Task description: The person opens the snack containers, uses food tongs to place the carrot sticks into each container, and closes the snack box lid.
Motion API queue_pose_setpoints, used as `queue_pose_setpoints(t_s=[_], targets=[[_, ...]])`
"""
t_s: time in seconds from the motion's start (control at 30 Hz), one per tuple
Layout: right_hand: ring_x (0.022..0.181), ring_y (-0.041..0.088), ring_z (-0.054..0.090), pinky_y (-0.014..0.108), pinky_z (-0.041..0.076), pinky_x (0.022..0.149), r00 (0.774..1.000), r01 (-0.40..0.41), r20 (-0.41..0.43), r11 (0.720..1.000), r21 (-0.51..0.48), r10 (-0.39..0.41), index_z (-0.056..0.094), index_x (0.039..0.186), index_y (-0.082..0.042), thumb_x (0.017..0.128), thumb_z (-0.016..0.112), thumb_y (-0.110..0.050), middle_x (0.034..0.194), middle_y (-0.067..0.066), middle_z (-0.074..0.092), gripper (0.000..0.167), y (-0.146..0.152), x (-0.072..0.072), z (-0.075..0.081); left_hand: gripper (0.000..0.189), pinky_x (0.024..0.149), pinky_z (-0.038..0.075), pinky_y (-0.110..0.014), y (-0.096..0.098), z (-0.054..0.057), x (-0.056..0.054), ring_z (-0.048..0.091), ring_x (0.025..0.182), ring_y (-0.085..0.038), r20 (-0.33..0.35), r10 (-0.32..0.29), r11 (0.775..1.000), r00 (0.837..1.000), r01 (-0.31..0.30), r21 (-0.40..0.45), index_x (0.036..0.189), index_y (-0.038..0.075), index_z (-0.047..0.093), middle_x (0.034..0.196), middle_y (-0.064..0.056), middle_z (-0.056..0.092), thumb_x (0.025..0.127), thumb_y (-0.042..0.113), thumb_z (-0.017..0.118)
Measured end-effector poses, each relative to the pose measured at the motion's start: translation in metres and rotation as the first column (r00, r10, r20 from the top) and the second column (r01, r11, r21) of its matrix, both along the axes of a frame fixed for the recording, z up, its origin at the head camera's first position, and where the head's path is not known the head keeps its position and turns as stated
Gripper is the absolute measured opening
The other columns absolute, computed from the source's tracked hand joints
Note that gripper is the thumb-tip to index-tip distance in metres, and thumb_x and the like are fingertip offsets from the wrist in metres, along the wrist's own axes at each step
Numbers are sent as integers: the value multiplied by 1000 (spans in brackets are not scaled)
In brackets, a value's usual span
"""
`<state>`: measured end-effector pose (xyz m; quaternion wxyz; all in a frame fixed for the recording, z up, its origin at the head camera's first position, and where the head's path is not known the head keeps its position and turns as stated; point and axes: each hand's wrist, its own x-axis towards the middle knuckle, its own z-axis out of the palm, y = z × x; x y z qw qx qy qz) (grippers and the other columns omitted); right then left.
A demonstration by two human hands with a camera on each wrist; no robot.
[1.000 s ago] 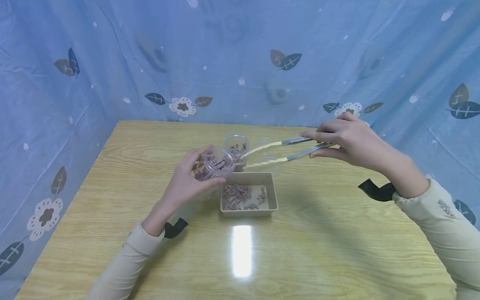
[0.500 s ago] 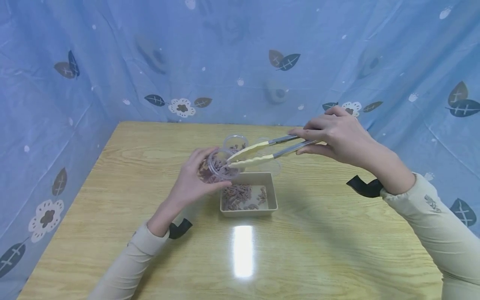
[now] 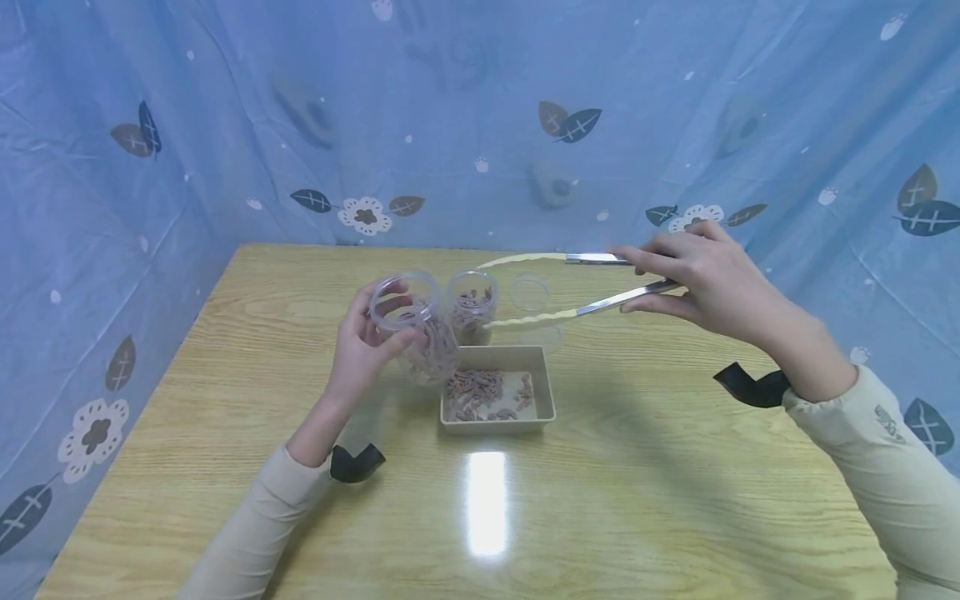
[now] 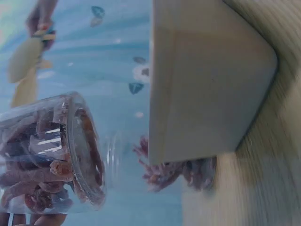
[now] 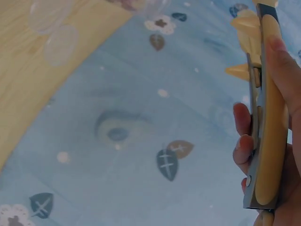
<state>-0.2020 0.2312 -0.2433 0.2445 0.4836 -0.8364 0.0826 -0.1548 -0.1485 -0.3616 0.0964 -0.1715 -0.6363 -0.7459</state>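
Observation:
A clear plastic jar (image 3: 431, 346) filled with purplish-brown strips, perhaps dried meat, is held in my left hand (image 3: 356, 346), with fingers and thumb around it. Its open mouth faces up and left in the head view; the left wrist view shows the jar (image 4: 37, 155) close up. My right hand (image 3: 701, 275) grips metal tongs (image 3: 618, 297) with cream tips. The tong arms are spread wide, with nothing visible between them. A second clear jar (image 3: 472, 312) of strips stands behind. The beige box (image 3: 498, 425) in front has more strips on its bottom.
Two clear round lids (image 3: 530, 293) lie right of the second jar, partly behind the tongs. The wooden table (image 3: 637, 500) meets a blue patterned curtain (image 3: 480, 125) at the back.
The tongs reached into the held jar's mouth half a second ago; now they have drawn back right and spread wider. My left hand has turned the jar, its mouth shifting up and left.

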Motion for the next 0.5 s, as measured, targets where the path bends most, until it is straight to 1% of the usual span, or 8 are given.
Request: queue_pose_setpoints(t_s=[0.03, 0.1, 0.2, 0.23, 0.3, 0.37, 0.43, 0.5], targets=[[60, 11, 52, 36, 31, 68, 1000, 3, 6, 1000, 12, -3, 63, 121, -12, 85, 51, -59, 83, 2, 62, 61, 2, 0, -3, 60, 93, 50, -28, 0, 0, -1, 44, 121, -27, 4, -4, 1000, 1000, 4, 18, 134, 4, 40, 131, -15, 43, 79, -6, 64], [62, 11, 52, 33, 30, 66, 1000, 7, 18, 999, 42, -7, 63, 121, -12, 82, 56, -57, 83, 1, 63, 59, 5, -1, -10, 59, 94, 49, -29, -1, -1, -2, 42, 123, -31, 9, -7, 999, 1000, 7, 40, 134, 7, 41, 132, -17, 41, 80, -6, 63], [65, 12, 54, 31, 30, 66, 999, 8, 52, 994, 107, -14, 63, 120, -12, 77, 65, -51, 83, -2, 63, 58, 7, 0, -21, 61, 95, 49, -30, -1, -2, -3, 40, 123, -34, 10, -3, 999, 1000, 2, 45, 133, 8, 41, 131, -15, 42, 78, -8, 62], [66, 12, 54, 31, 33, 66, 998, 7, 65, 992, 128, -15, 63, 120, -12, 76, 67, -50, 84, -2, 63, 58, 7, 0, -24, 61, 94, 49, -30, -2, -2, -3, 41, 123, -34, 10, 1, 999, 1000, -1, 43, 133, 7, 41, 130, -12, 43, 78, -8, 62], [65, 11, 54, 30, 36, 65, 995, 3, 97, 985, 172, -20, 64, 119, -12, 72, 71, -45, 82, -4, 62, 58, 5, 1, -30, 62, 91, 50, -27, -3, -2, -4, 43, 121, -30, 11, 22, 1000, 1000, -23, 19, 133, 7, 41, 129, -8, 45, 77, -9, 63], [63, 8, 52, 27, 40, 59, 992, 11, 120, 976, 217, -38, 64, 119, -14, 71, 73, -45, 80, -6, 60, 58, 2, 3, -36, 64, 87, 50, -24, -4, -3, -4, 45, 119, -26, 11, 48, 999, 999, -47, -18, 133, 6, 41, 128, -7, 46, 76, -11, 64], [59, 3, 51, 22, 39, 50, 987, 27, 147, 965, 259, -68, 65, 118, -15, 72, 72, -48, 77, -8, 58, 57, -1, 5, -40, 67, 85, 50, -22, -5, -4, -4, 47, 117, -22, 12, 75, 995, 997, -74, -66, 133, 6, 41, 128, -7, 47, 74, -12, 67], [55, 0, 48, 18, 35, 42, 980, 52, 170, 952, 301, -107, 65, 117, -18, 73, 70, -52, 74, -9, 56, 56, -4, 8, -43, 70, 87, 49, -22, -6, -6, -4, 48, 115, -20, 10, 100, 988, 995, -98, -119, 133, 7, 42, 127, -6, 48, 72, -11, 70]])
